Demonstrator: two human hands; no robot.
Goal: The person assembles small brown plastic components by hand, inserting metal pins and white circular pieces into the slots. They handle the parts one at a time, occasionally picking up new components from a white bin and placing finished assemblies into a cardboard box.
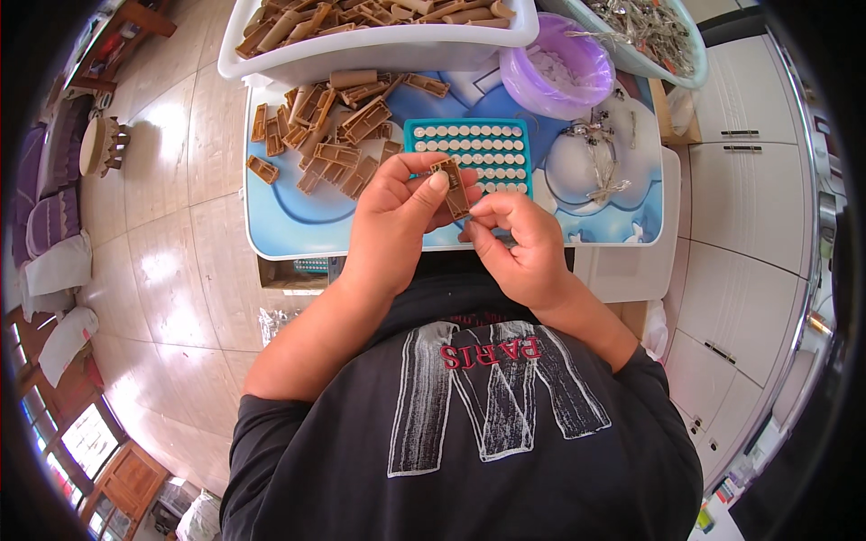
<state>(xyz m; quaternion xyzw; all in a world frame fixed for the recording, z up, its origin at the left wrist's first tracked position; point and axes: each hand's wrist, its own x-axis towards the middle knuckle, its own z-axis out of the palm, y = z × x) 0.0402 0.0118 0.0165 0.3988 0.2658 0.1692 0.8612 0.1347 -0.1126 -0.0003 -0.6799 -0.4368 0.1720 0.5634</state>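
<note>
My left hand holds a brown plastic casing, an open, trough-shaped piece, between thumb and fingers. Close to its lower end, my right hand is closed in a pinch; whatever lies between those fingertips is too small to make out. Just beyond both hands sits a teal tray with rows of round white pieces, partly covered by my left hand. A loose heap of similar brown casings lies on the blue table to the left of the tray. Thin wires with small metal parts lie to its right.
A white bin full of brown casings stands along the far edge. Beside it are a purple bucket with a clear liner and a pale tub heaped with wired parts. White cabinets line the right; a stool stands left.
</note>
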